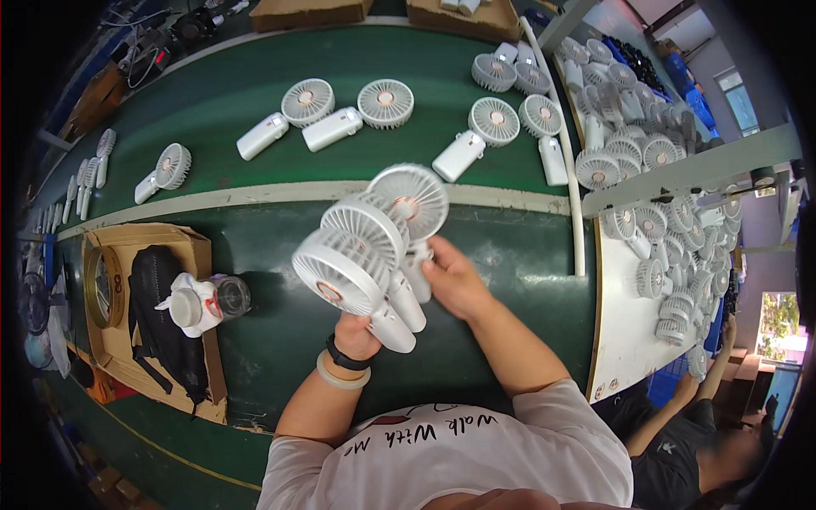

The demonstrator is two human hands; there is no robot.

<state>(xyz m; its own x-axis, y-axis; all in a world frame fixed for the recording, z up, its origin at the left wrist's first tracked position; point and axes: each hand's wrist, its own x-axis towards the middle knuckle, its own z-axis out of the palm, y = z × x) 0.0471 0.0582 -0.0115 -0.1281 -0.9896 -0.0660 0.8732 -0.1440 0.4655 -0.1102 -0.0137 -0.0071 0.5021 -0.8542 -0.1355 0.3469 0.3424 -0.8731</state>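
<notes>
Three white handheld fans are bunched above the green bench in front of me: a near fan (340, 270), a middle fan (367, 223) and a far fan (416, 200). My left hand (355, 336) is closed around the lower handles, most of its fingers hidden behind them. A dark wristband and a pale bangle circle that wrist. On the right, my right hand (459, 279) grips the far fan's handle. Beyond the bunch, a pair of fans (386, 104) and others lie on the green conveyor belt (217, 102).
At left an open cardboard box (200, 242) holds a black bag (157, 297); a clear jar (232, 297) stands beside it. A white pole (580, 229) edges the bench. Many fans crowd a white table (616, 331) at right, where a co-worker (680, 450) reaches in.
</notes>
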